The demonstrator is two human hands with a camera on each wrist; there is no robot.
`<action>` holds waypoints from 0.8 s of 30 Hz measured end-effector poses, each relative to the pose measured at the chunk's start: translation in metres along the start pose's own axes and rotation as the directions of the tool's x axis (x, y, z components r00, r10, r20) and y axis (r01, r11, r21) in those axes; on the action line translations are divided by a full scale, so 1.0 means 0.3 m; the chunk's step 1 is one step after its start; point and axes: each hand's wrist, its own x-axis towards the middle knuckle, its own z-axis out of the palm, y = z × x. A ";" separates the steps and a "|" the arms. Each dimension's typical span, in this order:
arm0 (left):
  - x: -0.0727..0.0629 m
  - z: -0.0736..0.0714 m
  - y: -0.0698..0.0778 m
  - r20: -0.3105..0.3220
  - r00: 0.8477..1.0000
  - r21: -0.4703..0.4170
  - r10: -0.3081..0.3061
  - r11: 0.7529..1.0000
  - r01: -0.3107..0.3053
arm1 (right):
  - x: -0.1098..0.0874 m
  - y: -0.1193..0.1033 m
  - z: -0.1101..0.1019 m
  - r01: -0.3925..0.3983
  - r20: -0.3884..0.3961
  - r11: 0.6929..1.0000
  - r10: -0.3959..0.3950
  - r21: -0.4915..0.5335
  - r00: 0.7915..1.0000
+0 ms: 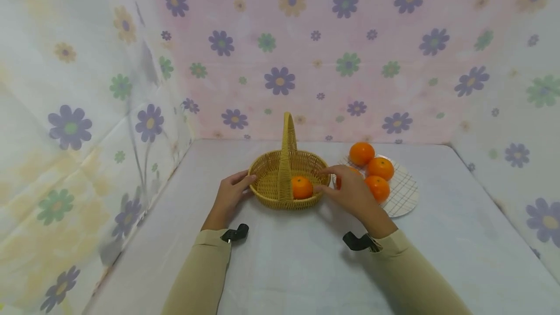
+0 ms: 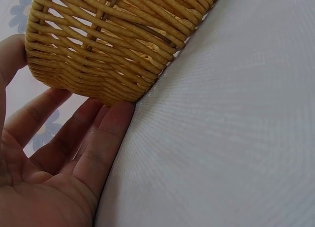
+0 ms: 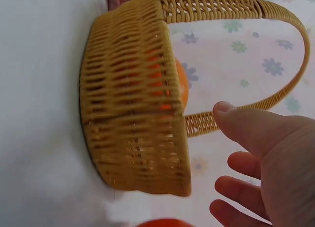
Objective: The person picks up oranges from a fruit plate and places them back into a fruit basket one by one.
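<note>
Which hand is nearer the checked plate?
Right: in the head view, the right hand overlaps the left edge of the checked plate; the left hand is farther left, touching the wicker basket.

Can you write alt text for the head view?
A person's left hand grips the side of a handled wicker basket holding one orange; the right hand hovers by the opposite rim. Four more oranges lie on a checked plate to the right.

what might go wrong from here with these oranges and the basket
The right hand is close to the plate, so it might knock the oranges there. The farthest orange, near the plate's edge, might roll off. If the left hand, gripping the basket, tilts it, the lone orange inside might roll.
</note>
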 end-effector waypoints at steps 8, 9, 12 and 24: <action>-0.002 -0.006 -0.005 0.004 1.000 -0.012 0.000 1.000 0.000 | -0.057 0.064 -0.079 -0.044 -0.099 0.998 0.039 -0.054 0.994; -0.003 -0.006 -0.005 0.002 1.000 -0.013 0.001 1.000 -0.001 | -0.062 0.072 -0.087 -0.047 -0.112 0.997 0.040 -0.057 0.993; -0.008 0.002 -0.008 -0.014 1.000 -0.031 0.011 0.999 -0.011 | -0.081 0.100 -0.112 -0.041 -0.155 0.997 0.032 -0.058 0.987; -0.014 0.008 0.003 -0.034 0.999 0.000 -0.009 1.000 0.009 | -0.162 0.196 -0.161 -0.176 -0.191 0.983 0.164 -0.050 0.968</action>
